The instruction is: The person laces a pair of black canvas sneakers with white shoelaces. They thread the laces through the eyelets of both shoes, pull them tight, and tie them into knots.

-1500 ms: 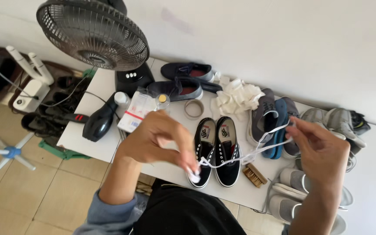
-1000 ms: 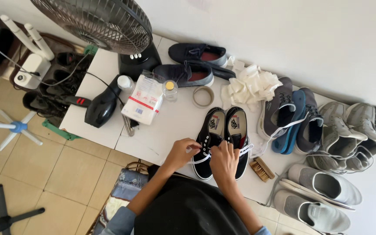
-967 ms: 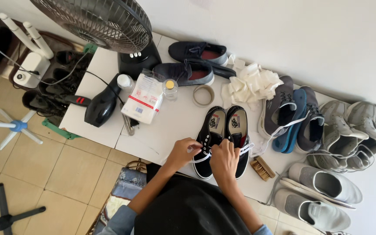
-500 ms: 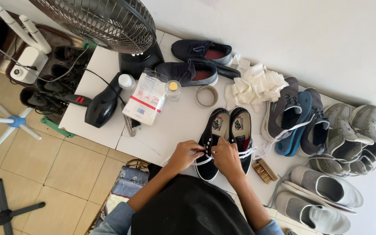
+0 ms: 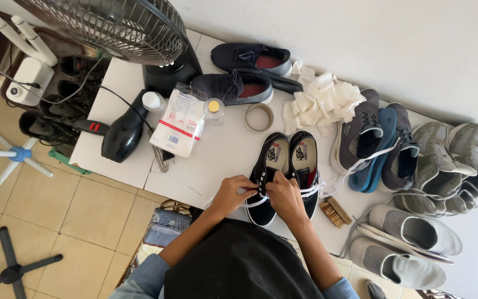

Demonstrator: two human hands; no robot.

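Fingers of both hands have come down from mid-air and now pinch the white lace point(image 5: 311, 191) over the left of the black shoes point(image 5: 286, 174), near the table point(image 5: 217, 160) edge. Left hand point(image 5: 233, 195) and right hand point(image 5: 285, 199) seem clenched on it, though the exact grip is hidden, so lacing has reached the eyelets.

At the earliest frame both hands were raised well above the table, spread wide apart, with the white lace point(image 5: 311, 191) stretched taut between them. Since then the left hand point(image 5: 232, 195) and right hand point(image 5: 286, 200) have come down and drawn close together, now resting over the toe end of the left black shoe point(image 5: 266, 178), fingers pinched on the lace. The lace now trails slack to either side across the shoes.
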